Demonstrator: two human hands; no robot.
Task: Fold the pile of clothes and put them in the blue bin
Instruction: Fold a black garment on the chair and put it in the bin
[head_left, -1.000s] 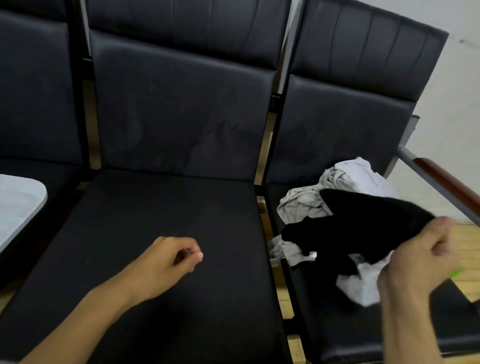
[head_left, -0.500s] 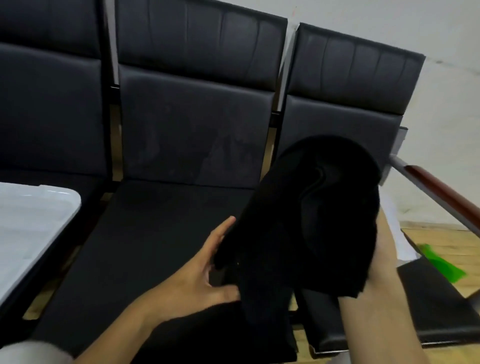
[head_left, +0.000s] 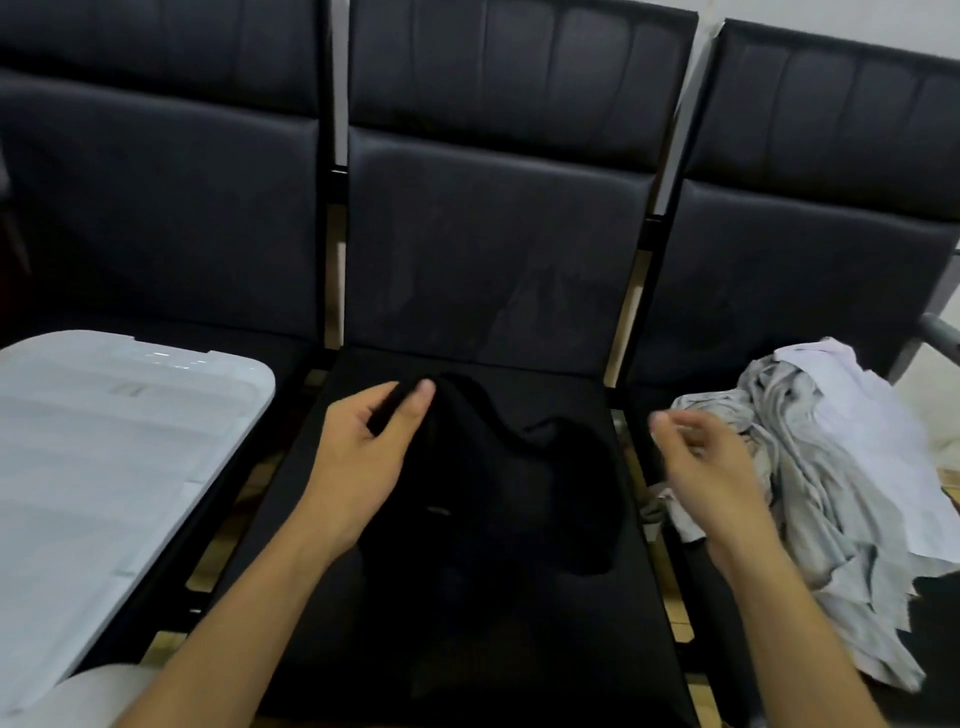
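1. On the middle seat (head_left: 519, 649) the black cloth (head_left: 498, 483) now lies spread out; half a second ago both hands held it up in the air.
2. The left hand (head_left: 363, 457) still pinches the cloth's top edge with thumb and fingers.
3. The right hand (head_left: 706, 462) has let go and hangs loose, holding nothing.
4. The pile of clothes (head_left: 831, 467) sits on the right seat, back in sight.
5. The white lid (head_left: 104, 457) on the left shows more.
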